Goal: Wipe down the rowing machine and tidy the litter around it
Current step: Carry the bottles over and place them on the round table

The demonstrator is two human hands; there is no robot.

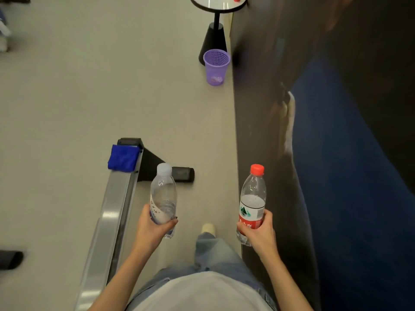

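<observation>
My left hand (152, 225) grips a clear plastic bottle with a white cap (162, 194), held upright above the floor. My right hand (258, 232) grips a second clear bottle with a red cap and red label (252, 203), also upright, close to the dark wall. The rowing machine's silver rail (112, 218) runs from the lower left up to its black end foot (170, 170). A folded blue cloth (123, 157) lies on the rail's far end. A purple mesh bin (216, 66) stands on the floor ahead by the wall.
A dark wall with a blue mural (336, 153) lines the right side. A round side table with a black cone base (214, 41) stands behind the bin, a red item on its top. A black object (10, 259) lies at the left edge. Grey floor stretches ahead.
</observation>
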